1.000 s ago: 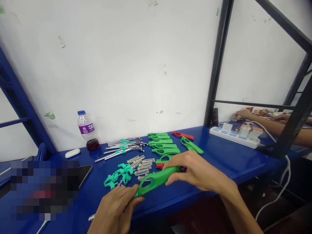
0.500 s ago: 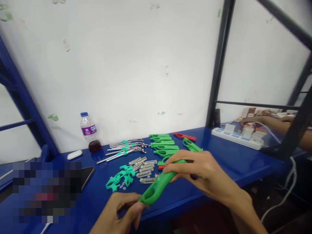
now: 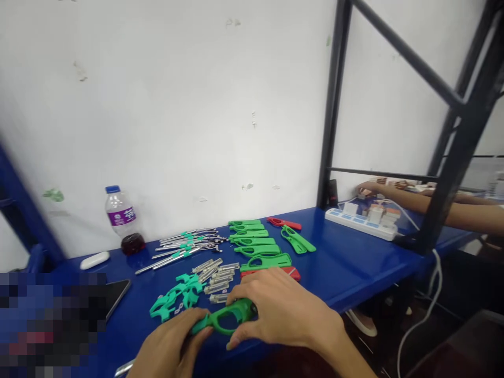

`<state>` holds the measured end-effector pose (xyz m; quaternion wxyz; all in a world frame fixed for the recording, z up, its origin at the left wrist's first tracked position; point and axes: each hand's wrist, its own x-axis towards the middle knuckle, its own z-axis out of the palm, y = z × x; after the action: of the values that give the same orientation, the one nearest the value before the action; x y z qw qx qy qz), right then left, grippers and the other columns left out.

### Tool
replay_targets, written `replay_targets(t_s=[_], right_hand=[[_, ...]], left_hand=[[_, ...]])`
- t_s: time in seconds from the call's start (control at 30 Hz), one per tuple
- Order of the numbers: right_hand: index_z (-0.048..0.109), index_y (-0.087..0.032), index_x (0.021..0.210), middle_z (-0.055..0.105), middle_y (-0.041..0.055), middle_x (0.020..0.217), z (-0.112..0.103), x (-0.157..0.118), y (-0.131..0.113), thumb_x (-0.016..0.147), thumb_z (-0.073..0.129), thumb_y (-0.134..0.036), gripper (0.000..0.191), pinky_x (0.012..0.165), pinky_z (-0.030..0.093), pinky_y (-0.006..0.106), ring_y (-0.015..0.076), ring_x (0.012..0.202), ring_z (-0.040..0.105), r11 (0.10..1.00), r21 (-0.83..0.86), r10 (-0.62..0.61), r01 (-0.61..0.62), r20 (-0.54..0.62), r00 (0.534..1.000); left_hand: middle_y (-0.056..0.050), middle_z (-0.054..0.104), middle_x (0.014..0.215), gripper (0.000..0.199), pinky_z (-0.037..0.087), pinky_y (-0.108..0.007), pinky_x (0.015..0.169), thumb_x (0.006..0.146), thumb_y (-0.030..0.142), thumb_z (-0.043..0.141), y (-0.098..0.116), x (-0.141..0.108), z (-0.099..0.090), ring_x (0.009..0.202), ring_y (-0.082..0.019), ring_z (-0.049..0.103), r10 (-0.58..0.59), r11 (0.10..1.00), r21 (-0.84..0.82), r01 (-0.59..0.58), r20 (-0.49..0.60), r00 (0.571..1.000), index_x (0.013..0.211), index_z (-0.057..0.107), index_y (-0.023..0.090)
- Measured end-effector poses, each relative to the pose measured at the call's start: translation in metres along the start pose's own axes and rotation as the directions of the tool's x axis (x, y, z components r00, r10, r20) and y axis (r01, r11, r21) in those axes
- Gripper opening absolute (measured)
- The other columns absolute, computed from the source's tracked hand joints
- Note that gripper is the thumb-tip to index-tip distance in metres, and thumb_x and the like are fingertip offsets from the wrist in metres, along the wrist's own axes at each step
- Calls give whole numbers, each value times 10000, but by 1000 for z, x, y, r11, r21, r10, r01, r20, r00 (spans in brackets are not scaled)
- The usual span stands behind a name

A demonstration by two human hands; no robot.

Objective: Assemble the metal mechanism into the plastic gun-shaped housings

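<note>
A green lighter casing [image 3: 224, 321] with an oval opening is between my hands above the front of the table. My left hand [image 3: 173, 341] pinches its left end, where a teal part [image 3: 200, 324] shows at the fingertips. My right hand [image 3: 283, 307] is curled over its right end, with the thumb below; a dark bit shows there. A metal tube end [image 3: 124, 368] sticks out beyond my left hand; whether it belongs to the casing is hidden. Nearby lie teal triggers [image 3: 177, 296], clear tanks [image 3: 216, 273], metal tubes with wires [image 3: 185, 247] and several green casings [image 3: 255, 241].
Red casings [image 3: 289, 224] lie among the green ones on the blue table [image 3: 331, 262]. A bottle [image 3: 122, 218], white case [image 3: 94, 260] and phone [image 3: 114, 296] stand left. At right are a power strip [image 3: 360, 224], a black frame post [image 3: 334, 105] and another person's arm [image 3: 413, 202].
The view has swung right. My right hand has come lower and nearer my left hand, and the casing has turned from slanting to nearly level. A metal tube end now shows beyond my left hand.
</note>
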<state>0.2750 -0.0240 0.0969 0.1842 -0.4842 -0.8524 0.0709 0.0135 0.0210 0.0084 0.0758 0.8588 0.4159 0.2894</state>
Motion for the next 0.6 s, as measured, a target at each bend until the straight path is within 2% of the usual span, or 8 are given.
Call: replay_targets(t_s=[0.1,0.23,0.3,0.4,0.53,0.6], right_hand=[[767,-262,1177,775,44,1063,9,9,-2,841,886,-620,506,788,460,350,323,1012,703,1000,-12,-10,11,59,998],[750,-251,1211,754,60,1133,16,16,1,887,863,-575,472,804,466,355,331,1023,688,1000,-18,26,-24,141,990],[747,-244,1195,747,58,1139,20,18,3,893,866,-549,445,815,465,352,325,1031,681,999,-10,37,-36,167,985],[732,-222,1154,717,55,1142,28,20,6,895,873,-522,420,810,459,345,302,1021,672,999,-2,38,-38,163,986],[714,-220,1112,684,39,1129,34,21,8,881,886,-532,425,769,444,332,269,967,663,1000,-7,25,-24,160,987],[710,-220,1085,687,29,1080,35,21,9,882,883,-535,413,750,436,327,260,938,657,1000,-9,19,-17,160,987]], left_hand=[[8,764,970,261,562,-245,774,1024,426,511,14,3,-5,880,-164,751,-28,999,-27,29,36,999,1024,746,315],[-41,715,1025,305,549,-320,849,1029,424,487,12,2,-7,942,-203,706,-96,993,-53,103,132,987,1019,758,283],[-53,722,1077,292,542,-356,915,1011,427,521,7,1,-7,1027,-233,696,-145,987,-44,153,149,978,1130,746,284],[-38,717,1073,332,529,-373,920,1011,415,530,5,0,-7,1028,-238,686,-192,979,-32,200,164,968,1295,661,304],[-25,668,1121,236,519,-351,881,1038,374,460,7,2,-8,986,-211,673,-173,983,-25,182,199,965,1116,672,307],[-36,653,1157,228,523,-353,880,1027,342,467,5,3,-8,993,-212,671,-173,984,-12,179,205,963,1109,676,303]])
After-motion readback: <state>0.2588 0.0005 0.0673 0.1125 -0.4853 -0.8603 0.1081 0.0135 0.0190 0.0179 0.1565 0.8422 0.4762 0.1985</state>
